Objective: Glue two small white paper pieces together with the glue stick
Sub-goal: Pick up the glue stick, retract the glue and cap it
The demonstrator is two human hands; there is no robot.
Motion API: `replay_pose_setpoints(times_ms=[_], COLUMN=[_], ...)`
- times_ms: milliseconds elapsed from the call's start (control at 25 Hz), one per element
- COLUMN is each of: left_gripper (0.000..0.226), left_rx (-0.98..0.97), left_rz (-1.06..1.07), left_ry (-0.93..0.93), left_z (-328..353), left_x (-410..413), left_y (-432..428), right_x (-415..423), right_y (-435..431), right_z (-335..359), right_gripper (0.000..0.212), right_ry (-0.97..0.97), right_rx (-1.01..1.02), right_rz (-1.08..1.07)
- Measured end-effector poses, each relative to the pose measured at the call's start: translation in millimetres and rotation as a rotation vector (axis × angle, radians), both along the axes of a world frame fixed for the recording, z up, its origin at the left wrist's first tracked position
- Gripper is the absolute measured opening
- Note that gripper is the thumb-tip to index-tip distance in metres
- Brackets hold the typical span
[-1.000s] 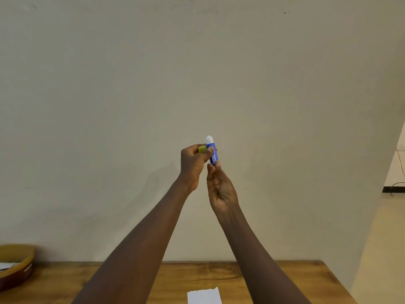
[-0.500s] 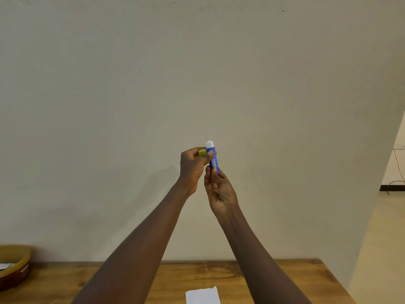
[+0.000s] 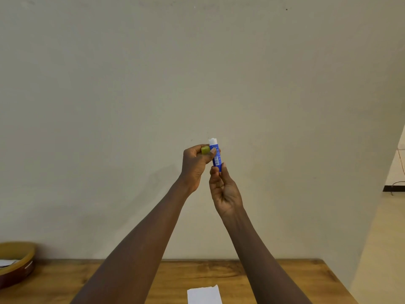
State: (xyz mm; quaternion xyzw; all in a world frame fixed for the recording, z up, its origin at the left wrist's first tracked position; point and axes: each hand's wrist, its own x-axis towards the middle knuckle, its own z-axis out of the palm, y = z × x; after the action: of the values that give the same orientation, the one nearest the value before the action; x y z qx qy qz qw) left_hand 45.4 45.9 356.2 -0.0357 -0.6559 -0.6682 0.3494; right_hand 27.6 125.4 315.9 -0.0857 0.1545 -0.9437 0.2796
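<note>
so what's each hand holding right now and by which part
The left hand holds the yellow cap and pinches the upper part of the blue glue stick. The right hand grips the stick's bottom end with its fingertips.

Single head-worn wide-angle view, facing forward at a plain wall [image 3: 197,73], both arms raised mid-frame at arm's length. Fingers [image 3: 213,151] sit just below frame centre. Counter [image 3: 285,279] is a strip far below the fingers, along the bottom edge.

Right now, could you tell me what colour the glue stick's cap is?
Yellow-green; the cap sits in the left hand, seen in the head view.
</note>
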Motion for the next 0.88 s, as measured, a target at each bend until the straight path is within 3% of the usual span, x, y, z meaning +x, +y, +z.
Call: replay_pose_setpoints(times_ms=[160, 280, 520, 680, 880], left_gripper=[0.008, 0.008, 0.013, 0.009, 0.007], left_rx=[0.001, -0.001, -0.023, -0.01, 0.012], left_rz=[0.003, 0.0, 0.062, 0.088, -0.01], left_ry=[-0.003, -0.01, -0.018, -0.018, -0.008], left_z=[-3.0, -3.9, -1.8, -3.1, 3.0], left_x=[1.1, 1.5, -2.4, -1.9, 3.0], left_y=[-0.7, -2.2, 3.6, 5.6, 3.3], right_x=[2.3, -0.7, 0.1, 0.8, 2.5], right_y=[0.2, 5.6, 1.3, -2.5, 7.1], right_z=[-1.3, 2.4, 3.7, -0.6, 3.5], right_gripper=[0.007, 0.041, 0.013, 0.018, 0.036], right_ry=[0.056, 0.027, 0.018, 0.078, -0.031], right_rx=[0.055, 0.161, 0.023, 0.111, 0.085], right_rz=[-0.056, 0.034, -0.066, -0.178, 0.051])
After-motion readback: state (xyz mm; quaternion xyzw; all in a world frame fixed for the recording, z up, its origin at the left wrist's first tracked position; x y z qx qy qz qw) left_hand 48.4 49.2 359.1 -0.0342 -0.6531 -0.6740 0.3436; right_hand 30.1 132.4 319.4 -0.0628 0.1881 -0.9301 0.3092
